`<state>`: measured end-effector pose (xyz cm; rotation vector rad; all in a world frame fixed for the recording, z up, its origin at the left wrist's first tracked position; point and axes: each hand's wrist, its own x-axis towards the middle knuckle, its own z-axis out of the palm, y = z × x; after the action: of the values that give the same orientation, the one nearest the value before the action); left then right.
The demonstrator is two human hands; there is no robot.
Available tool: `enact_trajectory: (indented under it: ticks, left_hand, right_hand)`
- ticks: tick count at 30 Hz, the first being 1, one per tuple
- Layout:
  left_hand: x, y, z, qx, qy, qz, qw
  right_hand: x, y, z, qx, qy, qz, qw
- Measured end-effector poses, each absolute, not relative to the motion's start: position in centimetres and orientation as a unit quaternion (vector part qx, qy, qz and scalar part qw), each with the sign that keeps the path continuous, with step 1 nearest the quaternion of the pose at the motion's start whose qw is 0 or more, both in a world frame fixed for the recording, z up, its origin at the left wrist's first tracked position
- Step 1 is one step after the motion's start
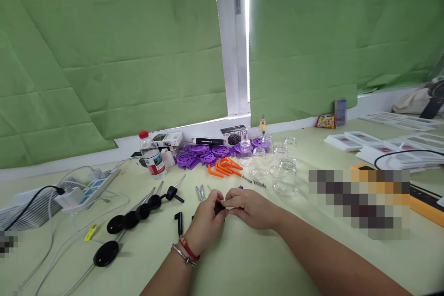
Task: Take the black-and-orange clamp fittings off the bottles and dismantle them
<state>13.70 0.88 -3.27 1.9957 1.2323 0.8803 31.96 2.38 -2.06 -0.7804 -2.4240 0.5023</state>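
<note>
My left hand (pixel 207 216) and my right hand (pixel 248 208) meet above the table. Both are closed around a small dark part (pixel 219 207), mostly hidden by the fingers, so its kind cannot be made out. A black crank-like piece (pixel 178 223) lies left of my left wrist. Just beyond the fingers are several metal bolts (pixel 200 193) and two coil springs (pixel 259 183). Orange curved handles (pixel 225 167) form a small pile behind them. Black round parts with metal rods (pixel 131 220) run in a row at the left.
Purple plastic discs (pixel 201 153) are heaped at the back, beside a water bottle (pixel 154 159) and small boxes (pixel 234 136). Glass jars (pixel 285 180) stand right of the springs. A power strip (pixel 93 189) with loose cables lies left. White panels (pixel 378 150) are stacked at right.
</note>
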Motion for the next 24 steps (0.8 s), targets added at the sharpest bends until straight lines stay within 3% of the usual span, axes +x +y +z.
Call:
enact_trajectory:
  ticks: [10,15,24]
  left_hand:
    - [13.2,1.0,-3.0,0.762,0.517,0.277,0.275]
    - [12.9,1.1,-3.3,0.769,0.545,0.238,0.234]
    - [12.1,1.1,-2.2,0.798,0.572,0.131,0.139]
  right_hand:
    - [35.6,6.0,-2.7,-0.535,-0.707,0.179,0.427]
    - [35.9,6.3,-3.3,-0.58,-0.712,0.185,0.35]
    - [35.3,5.0,-2.5,-0.534,-0.775,0.273,0.201]
